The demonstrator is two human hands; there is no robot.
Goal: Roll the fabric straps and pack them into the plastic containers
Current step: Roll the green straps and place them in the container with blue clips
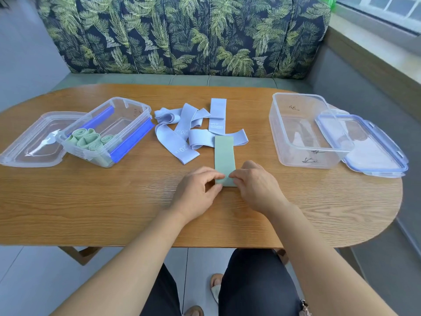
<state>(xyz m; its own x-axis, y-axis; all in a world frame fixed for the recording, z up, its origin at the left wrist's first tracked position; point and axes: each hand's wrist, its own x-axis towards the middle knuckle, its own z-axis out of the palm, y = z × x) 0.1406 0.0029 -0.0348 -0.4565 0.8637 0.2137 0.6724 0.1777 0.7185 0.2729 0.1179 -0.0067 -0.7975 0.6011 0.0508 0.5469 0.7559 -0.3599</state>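
A green fabric strap [224,153] lies flat on the wooden table [114,201], running away from me. My left hand [200,190] and my right hand [255,183] pinch its near end from either side. Behind it lies a loose heap of several pale blue straps [186,128]. At the left stands a clear container [107,131] with blue clips, holding several rolled green straps [87,139]. A second clear container [305,131] at the right has no straps in it.
A clear lid [34,144] lies left of the left container. A blue-rimmed lid [373,149] leans beside the right container. A leaf-patterned sofa [182,35] stands behind the table. My knees and feet show below the table's near edge.
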